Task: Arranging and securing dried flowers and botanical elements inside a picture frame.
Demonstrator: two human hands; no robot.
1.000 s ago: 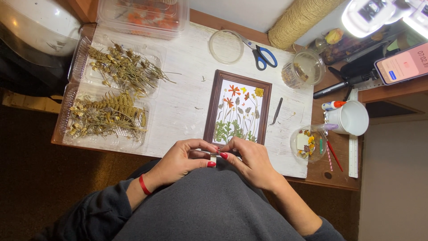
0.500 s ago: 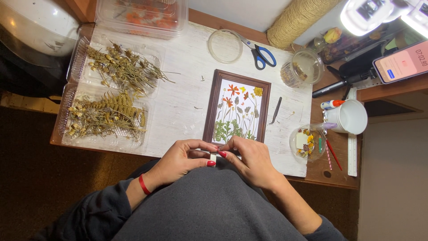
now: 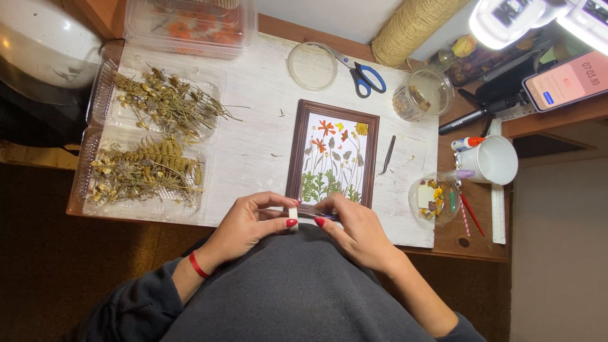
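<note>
My left hand (image 3: 250,223) pinches a small white roll of tape (image 3: 293,218) at the table's near edge. My right hand (image 3: 354,229) holds the clear strip (image 3: 311,211) drawn out of the roll, thumb and fingers closed on it. Both hands meet just below the brown picture frame (image 3: 292,158), which lies flat and shows pressed red, orange and yellow flowers with green leaves (image 3: 334,158) under its glass. A red band circles my left wrist.
Two clear trays of dried plants (image 3: 149,142) lie at the left. Scissors (image 3: 361,73), a round clear lid (image 3: 311,65), a jar (image 3: 423,94), tweezers (image 3: 387,155), a small dish of petals (image 3: 434,199), a white mug (image 3: 494,160) and a phone (image 3: 567,80) sit around the frame.
Both hands stay at the frame's lower edge; the fingers shift slightly on the tape. Nothing else has moved.
</note>
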